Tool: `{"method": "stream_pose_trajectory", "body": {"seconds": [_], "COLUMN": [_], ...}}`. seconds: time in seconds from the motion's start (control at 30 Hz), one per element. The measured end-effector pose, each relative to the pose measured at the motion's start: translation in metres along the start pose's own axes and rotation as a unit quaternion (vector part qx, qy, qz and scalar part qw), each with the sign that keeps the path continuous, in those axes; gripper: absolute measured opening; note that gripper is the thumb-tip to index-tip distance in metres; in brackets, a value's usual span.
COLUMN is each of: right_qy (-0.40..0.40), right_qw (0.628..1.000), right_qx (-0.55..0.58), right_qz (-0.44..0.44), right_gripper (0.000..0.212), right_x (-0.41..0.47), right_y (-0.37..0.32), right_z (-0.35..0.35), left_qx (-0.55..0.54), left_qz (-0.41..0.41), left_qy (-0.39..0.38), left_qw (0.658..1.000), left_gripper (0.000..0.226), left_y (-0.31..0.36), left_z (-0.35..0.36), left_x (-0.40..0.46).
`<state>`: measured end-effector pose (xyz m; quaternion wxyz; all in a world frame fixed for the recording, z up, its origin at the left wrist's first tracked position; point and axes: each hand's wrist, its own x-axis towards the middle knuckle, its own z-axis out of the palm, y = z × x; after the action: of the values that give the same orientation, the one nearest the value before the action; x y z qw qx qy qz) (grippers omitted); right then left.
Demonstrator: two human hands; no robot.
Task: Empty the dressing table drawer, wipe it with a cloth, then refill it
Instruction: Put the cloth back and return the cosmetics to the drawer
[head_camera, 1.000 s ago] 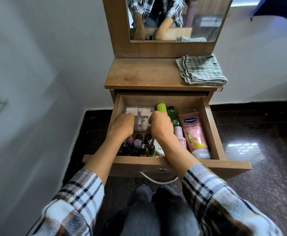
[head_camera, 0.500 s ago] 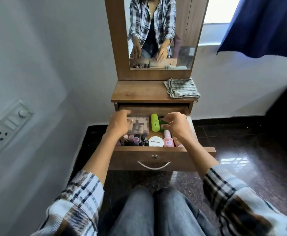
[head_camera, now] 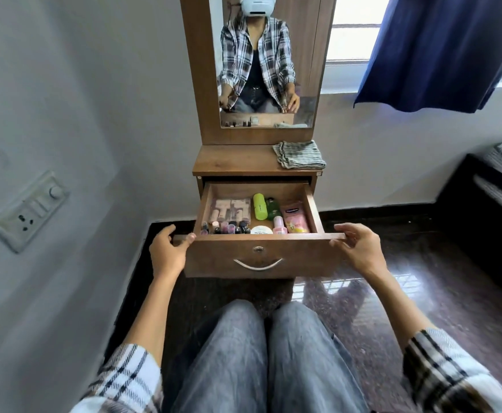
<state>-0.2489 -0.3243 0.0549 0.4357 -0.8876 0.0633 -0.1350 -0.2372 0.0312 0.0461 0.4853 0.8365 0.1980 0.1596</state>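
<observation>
The drawer (head_camera: 258,257) stood pulled out at the centre of the frame, its front panel facing the camera, with the person's knees (head_camera: 267,347) directly below it. The left hand (head_camera: 169,248) gripped the left end of the front panel's top edge, thumb on top and fingers curled round the corner. The right hand (head_camera: 360,248) held the right end of the same edge, fingertips pinching the rim and palm turned toward the panel. The two hands were thus well apart, with the drawer between them.

Inside the drawer lay a clear pack of pale tubes (head_camera: 230,208) at the left rear, a lime green case (head_camera: 260,206) near the middle, a dark green bottle (head_camera: 272,208) just beside it, and a pink sachet (head_camera: 296,220) at the right. Along the front edge stood a row of small nail polish bottles (head_camera: 229,228), a white jar (head_camera: 261,230) and a small pink bottle (head_camera: 279,225).

Above the drawer, on the right part of the bench (head_camera: 238,160), lay a folded striped cloth (head_camera: 299,155), well apart from both hands. The mirror (head_camera: 266,61) rose behind it in the upper centre, reflecting the person in a plaid shirt. A blue curtain (head_camera: 440,49) hung in the upper right of the frame, and a switch plate (head_camera: 29,210) sat on the wall at the left.
</observation>
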Motion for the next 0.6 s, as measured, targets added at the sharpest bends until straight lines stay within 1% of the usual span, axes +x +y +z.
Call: {"method": "stream_pose_trajectory", "body": {"seconds": [0.17,0.27,0.43,0.6], "right_qy": [0.021,0.021,0.02,0.016], "right_qw": [1.0,1.0,0.998,0.99], "right_qx": [-0.003,0.002,-0.065,-0.135], "right_qz": [-0.011,-0.005,-0.015,-0.022], "right_gripper": [0.031,0.026,0.018,0.014], "right_x": [-0.002,-0.003,0.001,0.005], "right_y": [0.0,0.002,0.005,0.001], "right_z": [0.002,0.004,0.007,0.008], "left_qx": [-0.041,-0.028,0.019,0.092], "left_qz": [-0.031,-0.044,-0.008,0.043], "left_qy": [0.028,0.034,0.022,-0.012], "left_qw": [0.998,0.998,1.0,0.995], "left_gripper": [0.042,0.039,0.033,0.032], "left_y": [-0.002,-0.006,-0.011,-0.015], "left_z": [0.003,0.002,0.002,-0.002], "left_x": [0.006,0.01,0.01,0.013]}}
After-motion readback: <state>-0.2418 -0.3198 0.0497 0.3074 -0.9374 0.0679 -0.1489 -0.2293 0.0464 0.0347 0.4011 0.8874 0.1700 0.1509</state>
